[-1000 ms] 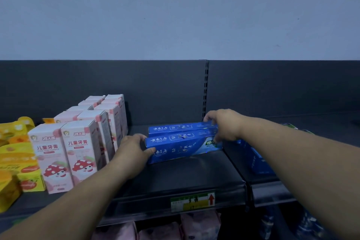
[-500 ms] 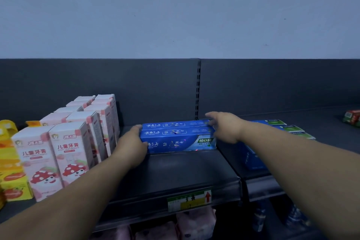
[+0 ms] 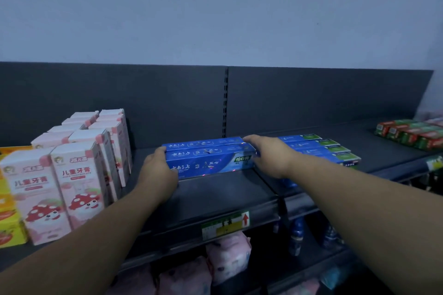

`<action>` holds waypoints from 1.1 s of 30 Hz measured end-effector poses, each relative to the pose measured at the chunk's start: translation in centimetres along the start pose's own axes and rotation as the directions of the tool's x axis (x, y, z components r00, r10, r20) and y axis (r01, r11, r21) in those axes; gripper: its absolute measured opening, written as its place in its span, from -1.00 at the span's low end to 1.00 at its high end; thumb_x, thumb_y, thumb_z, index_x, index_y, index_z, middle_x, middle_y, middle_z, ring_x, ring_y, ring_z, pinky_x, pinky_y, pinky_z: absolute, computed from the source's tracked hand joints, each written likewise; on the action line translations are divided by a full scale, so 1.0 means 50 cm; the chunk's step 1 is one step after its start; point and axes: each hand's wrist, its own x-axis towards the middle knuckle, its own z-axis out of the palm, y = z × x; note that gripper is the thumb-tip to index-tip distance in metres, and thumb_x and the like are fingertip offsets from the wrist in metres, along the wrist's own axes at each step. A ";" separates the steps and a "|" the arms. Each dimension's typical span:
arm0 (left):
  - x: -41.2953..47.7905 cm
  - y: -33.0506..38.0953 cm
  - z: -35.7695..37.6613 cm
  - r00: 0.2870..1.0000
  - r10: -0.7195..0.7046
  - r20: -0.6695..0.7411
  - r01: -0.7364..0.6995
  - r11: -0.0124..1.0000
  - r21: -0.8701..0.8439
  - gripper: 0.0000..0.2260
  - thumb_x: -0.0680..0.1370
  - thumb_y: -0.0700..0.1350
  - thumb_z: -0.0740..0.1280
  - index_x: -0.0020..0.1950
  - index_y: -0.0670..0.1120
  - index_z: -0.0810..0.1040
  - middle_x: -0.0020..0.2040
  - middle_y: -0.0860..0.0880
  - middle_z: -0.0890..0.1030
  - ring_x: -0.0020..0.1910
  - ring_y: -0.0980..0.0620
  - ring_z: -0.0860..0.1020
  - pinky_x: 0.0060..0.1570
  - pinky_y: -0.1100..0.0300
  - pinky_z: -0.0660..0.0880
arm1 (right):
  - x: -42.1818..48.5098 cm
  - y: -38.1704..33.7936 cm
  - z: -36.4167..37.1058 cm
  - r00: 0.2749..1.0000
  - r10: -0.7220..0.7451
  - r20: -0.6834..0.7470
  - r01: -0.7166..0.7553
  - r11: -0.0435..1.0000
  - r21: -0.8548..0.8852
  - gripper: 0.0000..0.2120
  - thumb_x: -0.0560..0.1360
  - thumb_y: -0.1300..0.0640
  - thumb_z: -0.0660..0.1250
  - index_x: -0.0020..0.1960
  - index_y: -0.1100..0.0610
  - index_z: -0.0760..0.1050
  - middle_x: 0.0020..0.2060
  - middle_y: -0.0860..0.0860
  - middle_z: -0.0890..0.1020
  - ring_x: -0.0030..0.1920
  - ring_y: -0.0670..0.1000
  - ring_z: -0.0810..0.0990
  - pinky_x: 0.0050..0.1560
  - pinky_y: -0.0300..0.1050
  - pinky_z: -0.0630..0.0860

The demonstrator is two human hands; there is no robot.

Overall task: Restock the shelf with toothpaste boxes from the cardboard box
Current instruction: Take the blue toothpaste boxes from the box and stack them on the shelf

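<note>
At centre frame my left hand (image 3: 159,170) and right hand (image 3: 268,157) clamp the ends of the blue toothpaste boxes (image 3: 211,158): light, stiff, crushable card, I judge, best held endwise.

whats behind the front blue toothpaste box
A second blue box lies right behind the front blue toothpaste box, with the dark back panel beyond. Its lower part is hidden.

Blue toothpaste boxes (image 3: 208,159): both ends covered by the hands.
Yellow packs (image 3: 9,218): cut off by the left edge.
Red-green boxes (image 3: 412,133): cut by right edge, print unreadable.
Lower shelf goods (image 3: 227,258): dim, blurred.
Price tag (image 3: 225,225): text illegible.
</note>
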 end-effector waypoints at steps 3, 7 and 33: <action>-0.027 0.020 0.009 0.998 0.063 -0.021 -0.063 0.998 -0.005 -0.43 0.52 -0.23 0.32 0.51 -0.11 0.22 0.42 -0.19 0.31 0.36 -0.11 0.34 0.30 0.23 0.20 | -0.027 0.006 -0.002 1.000 -0.006 -0.014 0.006 1.000 0.024 -0.46 0.56 0.27 0.19 0.50 -0.05 0.26 0.24 0.07 0.53 0.17 0.08 0.52 0.14 -0.09 0.49; -0.067 0.060 0.025 0.979 0.183 -0.095 -0.179 0.983 0.044 -0.41 0.50 -0.16 0.36 0.50 -0.11 0.24 0.46 -0.14 0.21 0.44 -0.13 0.21 0.42 0.13 0.12 | -0.082 0.023 -0.020 0.997 -0.050 -0.060 0.051 0.999 0.020 -0.47 0.52 0.24 0.31 0.45 -0.02 0.35 0.29 0.01 0.52 0.31 0.05 0.44 0.19 -0.24 0.33; -0.805 0.617 0.602 0.646 0.593 0.481 -0.629 0.770 -0.105 -0.38 0.53 0.05 0.33 0.53 0.06 0.13 0.53 0.01 0.08 0.50 -0.07 0.07 0.46 -0.01 0.12 | -1.067 0.713 -0.180 0.780 0.614 -0.122 -0.620 0.784 -0.024 -0.40 0.48 -0.01 0.43 0.46 -0.08 0.32 0.39 0.00 0.39 0.33 0.05 0.43 0.28 -0.10 0.40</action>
